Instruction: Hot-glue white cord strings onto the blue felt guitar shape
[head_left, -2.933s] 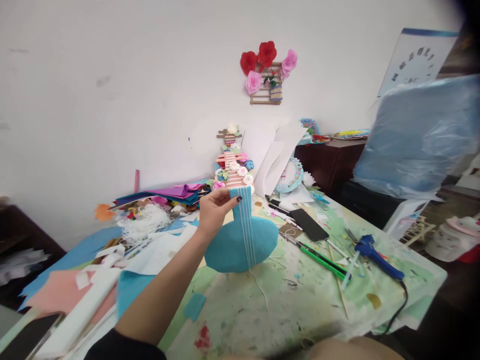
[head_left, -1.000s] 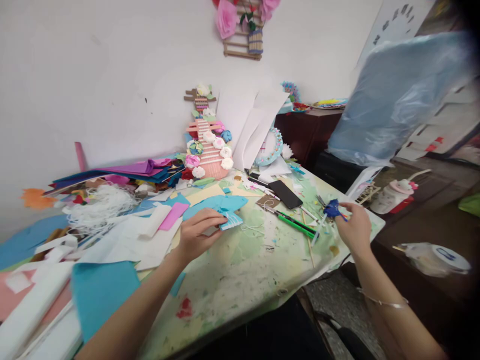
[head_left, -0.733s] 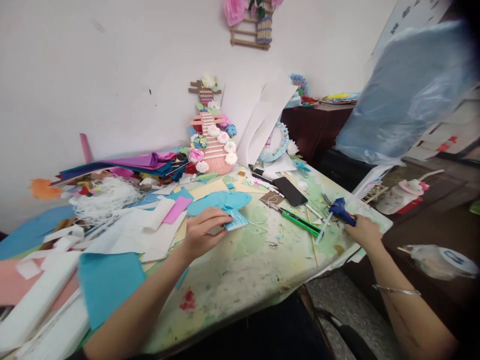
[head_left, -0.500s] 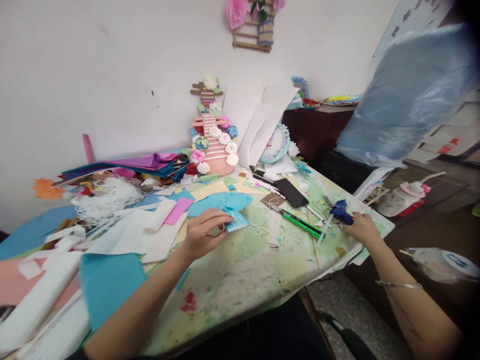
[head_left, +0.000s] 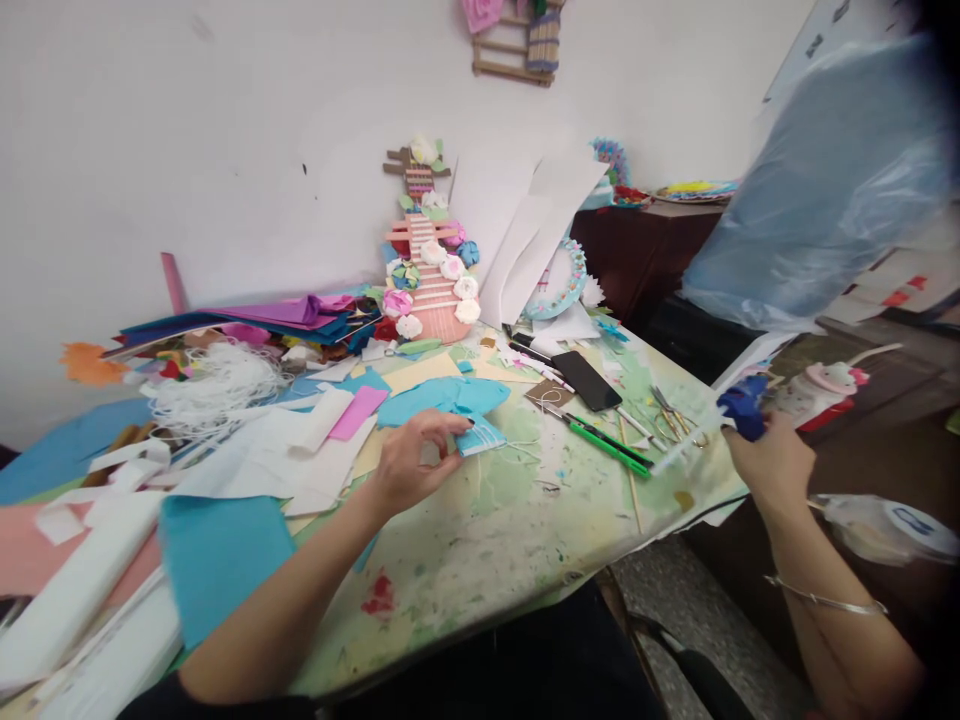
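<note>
My left hand (head_left: pixel 416 465) pinches the edge of a blue paper shape (head_left: pixel 442 398) between thumb and fingers. White string is wound in stripes across its narrow end (head_left: pixel 481 436), and a loose length trails onto the table to the right. At the table's right edge, my right hand (head_left: pixel 772 460) is wrapped round a dark blue glue gun (head_left: pixel 744 405), raised off the tabletop. A translucent glue stick (head_left: pixel 686 445) juts from the gun toward the left. Scissors (head_left: pixel 675 415) lie just left of the gun, beside a green utility knife (head_left: pixel 607 445).
A black phone (head_left: pixel 587 380) lies behind the knife. Coloured paper and a heap of white string (head_left: pixel 217 390) cover the left side. A flower-covered pink lute-shaped craft (head_left: pixel 435 290) leans on the wall. A black cord (head_left: pixel 701 515) runs along the right edge.
My right hand has lifted the glue gun and moved it right, uncovering the scissors. My left hand keeps its pinch on the blue paper shape. The view has shifted slightly.
</note>
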